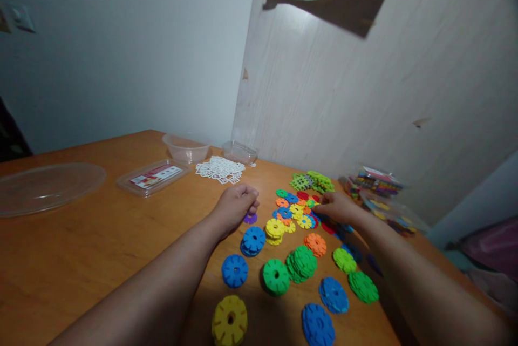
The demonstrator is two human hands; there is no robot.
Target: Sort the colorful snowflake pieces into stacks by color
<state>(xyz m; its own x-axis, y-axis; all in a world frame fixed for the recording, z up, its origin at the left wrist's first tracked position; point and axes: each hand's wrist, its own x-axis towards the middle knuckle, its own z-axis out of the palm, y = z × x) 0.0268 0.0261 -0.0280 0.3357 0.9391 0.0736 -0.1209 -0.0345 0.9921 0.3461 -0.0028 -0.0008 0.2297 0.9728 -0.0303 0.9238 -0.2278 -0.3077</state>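
Note:
Many coloured notched plastic discs lie on the wooden table (101,238). My left hand (236,205) rests curled into a loose fist, knuckles up, with a small purple disc (250,218) just under its fingers. My right hand (336,207) reaches into a heap of small mixed discs (293,210), fingers pinched at a piece I cannot make out. Closer to me lie larger discs: a blue stack (253,240), a yellow stack (274,229), a green stack (301,263), an orange disc (315,244), a yellow disc (229,320) and further blue discs (318,324).
A pile of white square pieces (220,169) lies beyond my left hand. Clear tubs (186,148), a flat clear lid with a label (154,177) and a big round clear lid (46,187) stand at the left. Green grid pieces (311,181) and clear boxes of coloured parts (378,184) sit by the wall.

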